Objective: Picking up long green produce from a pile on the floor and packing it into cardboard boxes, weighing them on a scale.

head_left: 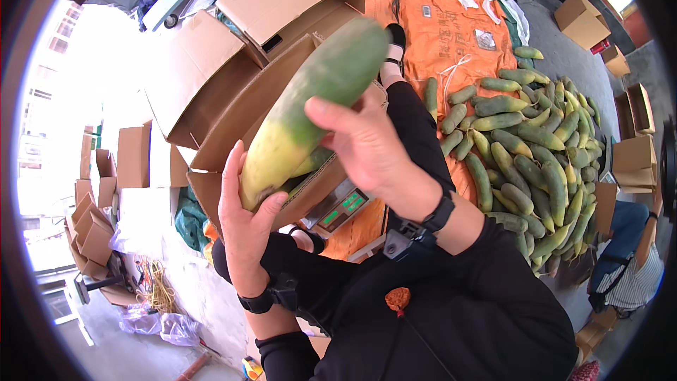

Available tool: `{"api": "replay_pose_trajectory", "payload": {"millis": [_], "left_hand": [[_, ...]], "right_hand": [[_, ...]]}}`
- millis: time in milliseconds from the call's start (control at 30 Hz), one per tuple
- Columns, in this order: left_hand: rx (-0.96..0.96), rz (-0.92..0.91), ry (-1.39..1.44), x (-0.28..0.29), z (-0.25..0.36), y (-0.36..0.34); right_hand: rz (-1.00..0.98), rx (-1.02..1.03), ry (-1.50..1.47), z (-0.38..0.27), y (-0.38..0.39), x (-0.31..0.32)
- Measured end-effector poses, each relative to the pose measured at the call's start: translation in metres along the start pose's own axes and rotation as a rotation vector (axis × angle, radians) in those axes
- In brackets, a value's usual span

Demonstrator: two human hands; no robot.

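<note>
Two bare hands hold one large green cucumber-like gourd [310,109] at the centre of the head view, its yellowed end pointing toward 7 o'clock and its green end toward 1 o'clock. Left hand [243,215], at about 7 o'clock from centre, cups the yellow end from below, palm and fingers pressed against the skin, a closed grip on the gourd. Right hand [367,144], just right of centre, clasps the mid-body from above, thumb over the top and fingers around the far side, likewise grasping the gourd. Directly behind the fruit stands an open cardboard box [247,106] resting on a weighing scale [342,206] with a green-lit display; more flattened and folded boxes lie toward 11 and 12 o'clock. At 3 o'clock a heap of similar gourds [536,162] lies on an orange sheet [444,35]. Another person's sleeve [638,275] shows at 4 o'clock. Judged from this arrangement, the step in hand is inspecting or carrying a single gourd toward the box. The next move would call for lowering it lengthwise through the box opening, both hands steady, before either lets go.
</note>
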State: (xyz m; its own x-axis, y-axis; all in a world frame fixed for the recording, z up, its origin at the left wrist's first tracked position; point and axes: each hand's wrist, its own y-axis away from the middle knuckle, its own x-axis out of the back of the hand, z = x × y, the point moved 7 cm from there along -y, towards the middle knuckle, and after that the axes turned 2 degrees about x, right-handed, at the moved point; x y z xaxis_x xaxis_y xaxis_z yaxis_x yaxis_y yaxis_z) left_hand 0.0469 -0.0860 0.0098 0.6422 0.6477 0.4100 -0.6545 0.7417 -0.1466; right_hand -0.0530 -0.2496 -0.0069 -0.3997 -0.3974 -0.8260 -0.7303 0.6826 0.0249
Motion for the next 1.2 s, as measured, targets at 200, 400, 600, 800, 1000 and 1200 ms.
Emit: {"api": "replay_pose_trajectory", "payload": {"millis": [200,400,600,800,1000,1200], "left_hand": [[0.091,-0.105,-0.046,-0.001,-0.019,0.001],[0.302,-0.123,-0.119,0.006,-0.054,-0.012],[0.413,-0.277,-0.416,-0.01,-0.082,-0.02],[0.262,-0.359,-0.361,-0.017,-0.085,-0.022],[0.172,-0.207,-0.373,0.005,-0.073,-0.013],[0.231,0.07,-0.357,0.026,-0.054,0.016]], "right_hand": [[-0.099,-0.219,0.215,0.037,-0.002,0.009],[-0.191,-0.082,0.439,-0.016,0.014,0.045],[0.186,0.024,0.797,-0.097,0.03,0.163],[0.643,-0.152,0.999,-0.119,0.091,0.325],[0.506,-0.297,1.615,-0.061,0.168,0.474],[0.516,-0.895,1.626,0.018,0.27,0.499]]}}
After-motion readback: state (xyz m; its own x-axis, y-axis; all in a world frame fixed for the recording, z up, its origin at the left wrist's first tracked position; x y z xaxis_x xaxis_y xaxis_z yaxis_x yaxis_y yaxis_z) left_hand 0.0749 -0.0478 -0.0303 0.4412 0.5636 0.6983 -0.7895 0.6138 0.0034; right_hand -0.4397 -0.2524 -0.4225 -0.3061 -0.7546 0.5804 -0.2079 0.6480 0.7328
